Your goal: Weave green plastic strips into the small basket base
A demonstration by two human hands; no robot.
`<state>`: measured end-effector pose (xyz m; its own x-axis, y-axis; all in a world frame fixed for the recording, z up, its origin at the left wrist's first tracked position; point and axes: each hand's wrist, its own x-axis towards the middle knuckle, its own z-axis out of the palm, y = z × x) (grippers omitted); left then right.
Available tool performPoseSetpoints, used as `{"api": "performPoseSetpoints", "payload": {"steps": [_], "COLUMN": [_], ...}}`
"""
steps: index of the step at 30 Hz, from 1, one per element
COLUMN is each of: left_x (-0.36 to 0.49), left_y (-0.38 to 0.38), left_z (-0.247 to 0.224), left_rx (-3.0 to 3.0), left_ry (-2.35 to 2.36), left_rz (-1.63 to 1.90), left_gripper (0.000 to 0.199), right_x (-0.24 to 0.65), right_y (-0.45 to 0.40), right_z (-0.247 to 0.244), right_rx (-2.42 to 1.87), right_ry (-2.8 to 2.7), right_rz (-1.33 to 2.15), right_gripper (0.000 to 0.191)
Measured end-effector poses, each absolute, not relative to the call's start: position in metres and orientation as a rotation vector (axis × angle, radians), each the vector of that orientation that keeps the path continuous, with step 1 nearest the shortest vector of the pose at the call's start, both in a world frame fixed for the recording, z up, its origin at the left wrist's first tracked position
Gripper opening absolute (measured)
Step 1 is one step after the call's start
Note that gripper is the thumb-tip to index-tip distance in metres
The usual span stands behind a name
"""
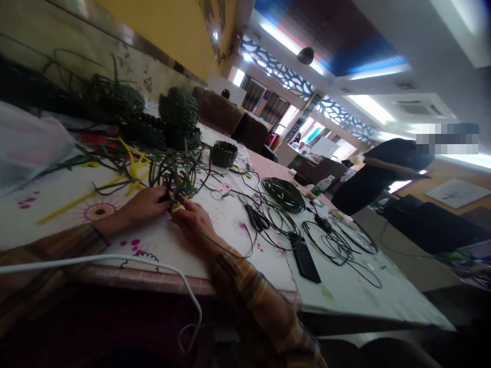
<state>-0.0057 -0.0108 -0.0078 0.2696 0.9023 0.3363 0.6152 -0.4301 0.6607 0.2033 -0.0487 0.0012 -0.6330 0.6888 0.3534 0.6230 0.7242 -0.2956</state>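
Observation:
Both of my hands meet at a tangle of dark green weaving strips, which fan upward and outward above the fingers. My left hand closes on the base of the strips from the left. From the right, my right hand has its fingers bent around the same base, and a thin green strand trails from it across the wrist. The part gripped between the fingertips is largely hidden. Yellow strips lie just behind my left hand. A small dark green woven basket stands beyond my right hand.
More woven pieces are stacked by the wall. Coiled green strands and a black phone lie to the right, near a bottle. A white cable crosses in front. A plastic bag sits left; a person stands beyond.

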Motion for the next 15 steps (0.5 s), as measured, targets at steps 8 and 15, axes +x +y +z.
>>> {"api": "performPoseSetpoints", "payload": {"steps": [8, 15], "left_x": [-0.011, -0.006], "left_y": [-0.005, -0.005], "left_z": [-0.015, -0.026], "left_rx": [2.265, 2.132], "left_ry": [1.152, 1.083], "left_rz": [0.957, 1.009], "left_gripper": [0.034, 0.041], "right_x": [0.210, 0.208], "right_y": [-0.051, -0.048], "right_z": [0.015, 0.013], "right_rx": [-1.161, -1.152], "right_ry": [-2.673, -2.631], "right_rz": [0.039, 0.138], "right_gripper": [0.026, 0.027]}}
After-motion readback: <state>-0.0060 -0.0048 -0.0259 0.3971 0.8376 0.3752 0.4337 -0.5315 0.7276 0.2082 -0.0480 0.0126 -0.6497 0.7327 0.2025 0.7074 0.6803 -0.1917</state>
